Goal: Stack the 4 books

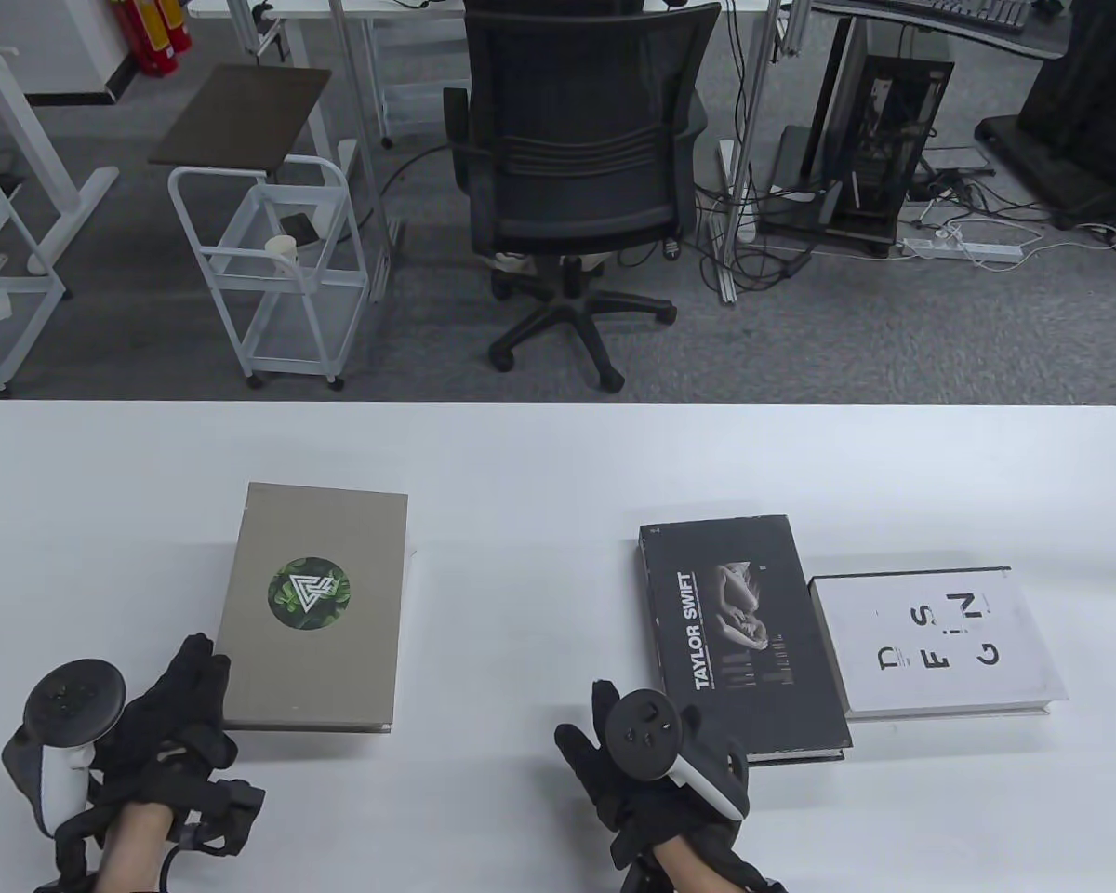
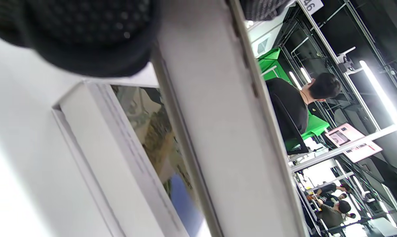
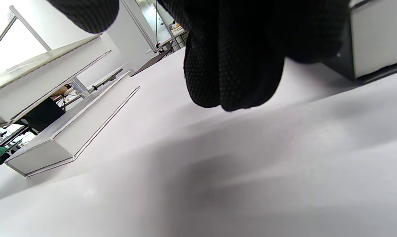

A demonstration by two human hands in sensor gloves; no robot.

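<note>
A grey book with a green round logo [image 1: 316, 605] is at the left of the white table [image 1: 539, 465]. My left hand [image 1: 195, 679] grips its near left edge and holds it raised and tilted. A picture-covered book [image 2: 102, 148] lies under it, hidden in the table view; the right wrist view shows this lower book [image 3: 70, 131] under the raised grey book [image 3: 37, 79]. A black "Taylor Swift" book [image 1: 739, 633] lies flat at the right, with a white book [image 1: 935, 642] touching its right side. My right hand [image 1: 614, 735] is empty, just left of the black book's near corner [image 3: 373, 39].
A black office chair [image 1: 577, 177] and a white wire trolley [image 1: 270, 260] stand on the floor beyond the table's far edge. Bare table lies between the two pairs of books.
</note>
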